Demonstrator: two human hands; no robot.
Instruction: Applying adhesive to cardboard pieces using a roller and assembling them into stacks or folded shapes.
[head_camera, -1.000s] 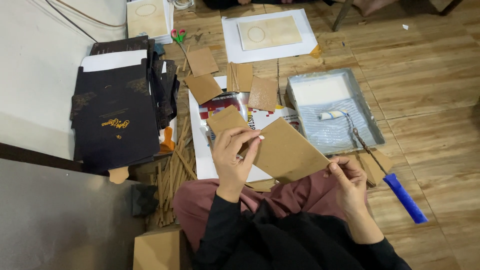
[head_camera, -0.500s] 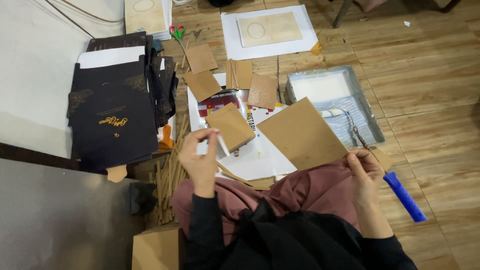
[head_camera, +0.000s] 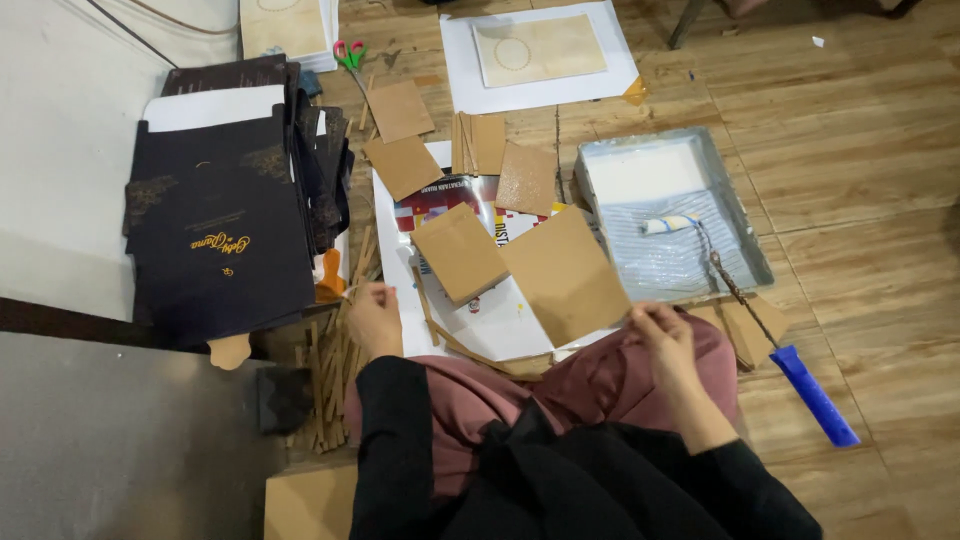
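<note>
My right hand (head_camera: 664, 335) pinches the near corner of a large brown cardboard sheet (head_camera: 563, 272), which slopes over my lap and a white paper (head_camera: 470, 325) on the floor. A smaller brown card (head_camera: 458, 252) lies flat on that paper, just left of the sheet. To the left, my left hand (head_camera: 372, 318) is closed on a thin pale strip (head_camera: 349, 292) above a heap of narrow cardboard strips (head_camera: 335, 375).
A grey paint tray (head_camera: 745, 235) with white glue holds a roller with a blue handle (head_camera: 815, 395) at right. Stacked black printed covers (head_camera: 215, 230) lie at left. Several brown cards (head_camera: 400, 110), red-green scissors (head_camera: 348, 52) and a white sheet (head_camera: 460, 60) lie beyond.
My left hand let go of the smaller card, which now lies on the paper, and moved left over the strips. My right hand lowered the large sheet toward my lap.
</note>
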